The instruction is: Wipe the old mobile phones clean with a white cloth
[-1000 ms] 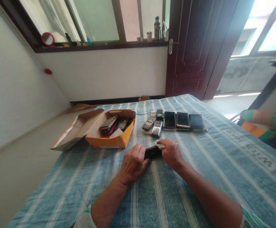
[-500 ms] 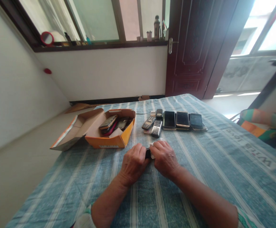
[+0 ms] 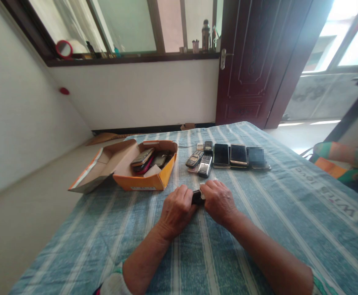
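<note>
My left hand point(image 3: 176, 211) is closed around a small black mobile phone point(image 3: 197, 198), mostly hidden by my fingers, low over the bed cover. Pinched in my right hand point(image 3: 220, 200) is a piece of white tissue point(image 3: 202, 191), which touches the phone's right end. Just beyond my hands lie several old keypad phones, among them a silver and black one point(image 3: 205, 166) and a dark one point(image 3: 194, 159). To their right is a row of smartphones point(image 3: 221, 155), screens up.
An orange cardboard box point(image 3: 138, 184) stands at the left with its lid point(image 3: 94, 174) folded open; several phones point(image 3: 142, 159) are piled inside. Blue striped cloth point(image 3: 265, 229) spreads underneath everything. Farther off are a dark red door point(image 3: 243, 82) and a windowsill with small items.
My right hand has slid a little to the right with the tissue, so more of the black phone shows between my hands. The whole view has shifted slightly.
</note>
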